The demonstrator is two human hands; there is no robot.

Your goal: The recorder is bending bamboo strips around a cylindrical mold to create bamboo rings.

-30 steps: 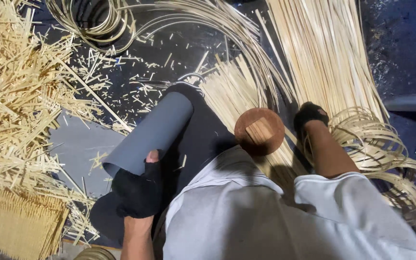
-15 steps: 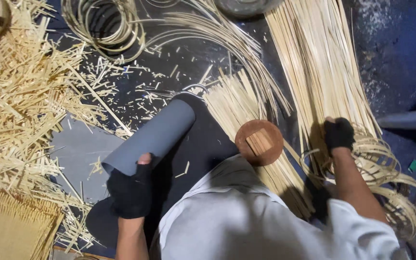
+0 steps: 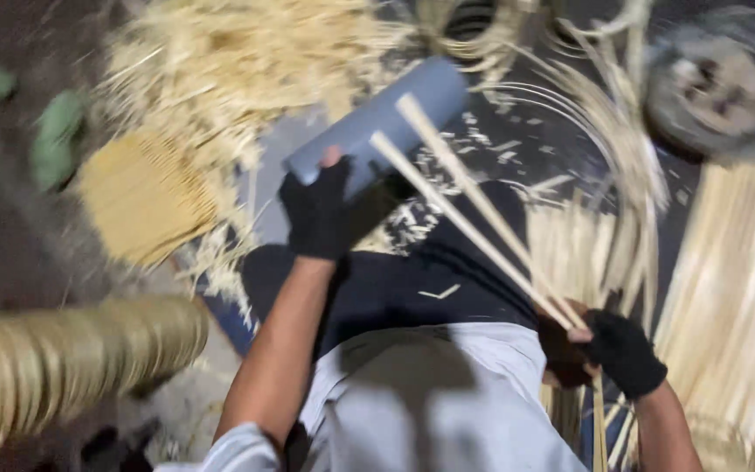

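While the left hand [image 3: 323,214], gloved, is clenching the grey tube [image 3: 377,127] at centre far, the right hand [image 3: 624,351] is grasping two pale bamboo strips [image 3: 469,210] slanting across it. Judged step: presenting strips; aligning them appears next.

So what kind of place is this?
Probably a bamboo or cane craft workshop, with work done on the floor: piles of pale shavings, coiled strips, and the right hand holding two long sticks.
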